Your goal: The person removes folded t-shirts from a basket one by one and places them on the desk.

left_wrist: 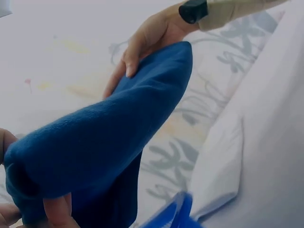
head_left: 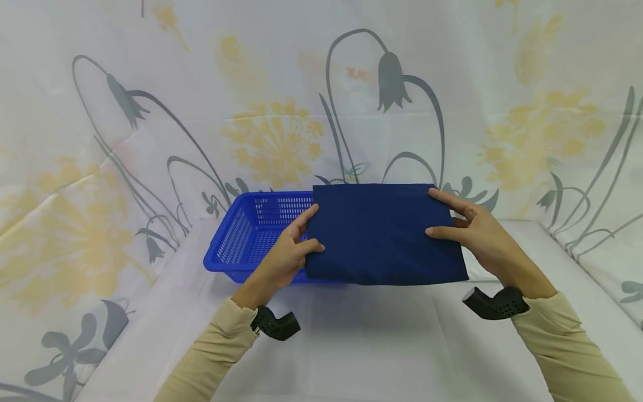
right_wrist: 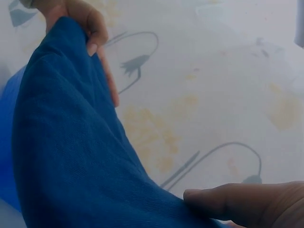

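Note:
A folded navy blue cloth [head_left: 382, 234] is held up between both hands as a flat rectangle, overlapping the right part of a blue plastic basket [head_left: 221, 248] in the head view. My left hand [head_left: 283, 254] pinches its left edge, thumb on the near face. At the other side, my right hand [head_left: 479, 237] grips the right edge, with the thumb across the front and the index finger at the upper corner. In the left wrist view the cloth [left_wrist: 99, 137] shows thick, rounded folds. The fingers behind it are partly hidden.
The basket has perforated walls and stands on a white-covered table [head_left: 361, 346]. A folded white cloth [left_wrist: 221, 161] lies beside it, mostly hidden behind the navy cloth in the head view. A flower-printed curtain [head_left: 281, 67] surrounds the back and sides.

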Tool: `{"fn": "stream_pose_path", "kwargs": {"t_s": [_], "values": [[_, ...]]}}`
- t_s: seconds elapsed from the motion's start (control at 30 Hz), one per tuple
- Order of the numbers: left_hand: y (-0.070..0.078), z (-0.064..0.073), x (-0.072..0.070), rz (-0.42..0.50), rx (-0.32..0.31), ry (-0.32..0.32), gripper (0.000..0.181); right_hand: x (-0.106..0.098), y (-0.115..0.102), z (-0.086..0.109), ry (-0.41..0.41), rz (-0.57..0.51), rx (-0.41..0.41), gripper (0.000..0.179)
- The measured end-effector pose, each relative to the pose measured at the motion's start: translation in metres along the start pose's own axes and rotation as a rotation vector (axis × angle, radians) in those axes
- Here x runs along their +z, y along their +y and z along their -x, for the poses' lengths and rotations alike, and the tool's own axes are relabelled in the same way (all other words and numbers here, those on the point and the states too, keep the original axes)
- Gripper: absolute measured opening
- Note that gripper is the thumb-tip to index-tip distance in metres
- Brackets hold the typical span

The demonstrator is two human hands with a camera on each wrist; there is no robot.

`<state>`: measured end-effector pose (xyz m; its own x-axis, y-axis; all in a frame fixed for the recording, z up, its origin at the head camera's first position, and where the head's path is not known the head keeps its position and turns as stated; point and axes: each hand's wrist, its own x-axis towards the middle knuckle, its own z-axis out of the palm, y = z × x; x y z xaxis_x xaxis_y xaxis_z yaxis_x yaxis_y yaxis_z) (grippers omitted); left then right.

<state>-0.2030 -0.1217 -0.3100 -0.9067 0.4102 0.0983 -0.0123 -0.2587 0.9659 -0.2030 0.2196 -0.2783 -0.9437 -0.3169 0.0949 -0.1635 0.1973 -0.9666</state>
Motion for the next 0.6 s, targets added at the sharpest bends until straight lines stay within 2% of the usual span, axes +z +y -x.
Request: {"fn": "stream_pose_path", "kwargs": {"t_s": [0.23,0.5,0.6], "values": [[-0.007,0.001,0.019,0.007,-0.045,-0.03,0.088,-0.018,0.014,0.018,0.036,0.013,0.005,0.074],[-0.02,-0.001,0.038,0.002,-0.061,-0.066,0.088,-0.033,0.029,0.039,0.074,-0.069,0.024,0.072],[-0.027,-0.002,0.044,0.009,-0.064,-0.076,0.089,-0.036,0.033,0.046,0.091,-0.058,0.019,0.071]]}}
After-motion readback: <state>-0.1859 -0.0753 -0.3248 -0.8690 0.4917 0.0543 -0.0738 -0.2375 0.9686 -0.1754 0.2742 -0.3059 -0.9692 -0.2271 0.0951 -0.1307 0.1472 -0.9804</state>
